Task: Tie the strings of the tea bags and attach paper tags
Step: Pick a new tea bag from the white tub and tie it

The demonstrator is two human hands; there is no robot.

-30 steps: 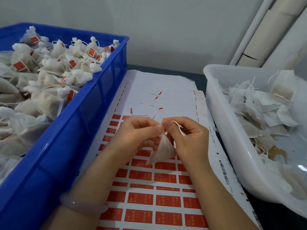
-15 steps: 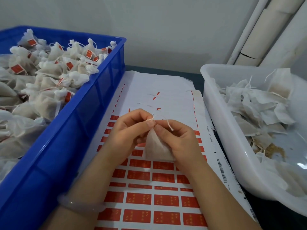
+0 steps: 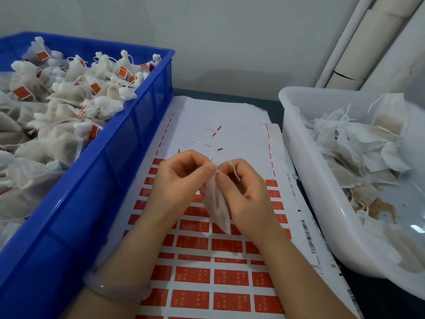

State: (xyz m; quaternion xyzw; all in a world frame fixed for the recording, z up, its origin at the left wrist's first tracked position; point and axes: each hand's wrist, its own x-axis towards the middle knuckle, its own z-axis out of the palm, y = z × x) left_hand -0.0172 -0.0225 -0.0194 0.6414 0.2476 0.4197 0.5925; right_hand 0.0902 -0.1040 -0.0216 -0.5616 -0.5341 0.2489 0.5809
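Note:
A white mesh tea bag (image 3: 217, 203) hangs between both hands over a sheet of red paper tags (image 3: 211, 279). My left hand (image 3: 181, 183) pinches the top of the bag's string with thumb and forefinger. My right hand (image 3: 243, 192) pinches the string (image 3: 235, 169) right beside it, a loose white end curling over its forefinger. The fingertips of the two hands nearly touch at the bag's gathered neck. The bag's lower tip points down toward the tag sheet.
A blue crate (image 3: 96, 203) at the left holds several tied tea bags with red tags. A white tub (image 3: 322, 185) at the right holds several untied bags. Pale pipes (image 3: 358, 49) run up the wall at back right.
The hands have kept working the string at the bag's neck. The loose string end now curls over my right forefinger, and the bag hangs lower and longer than before.

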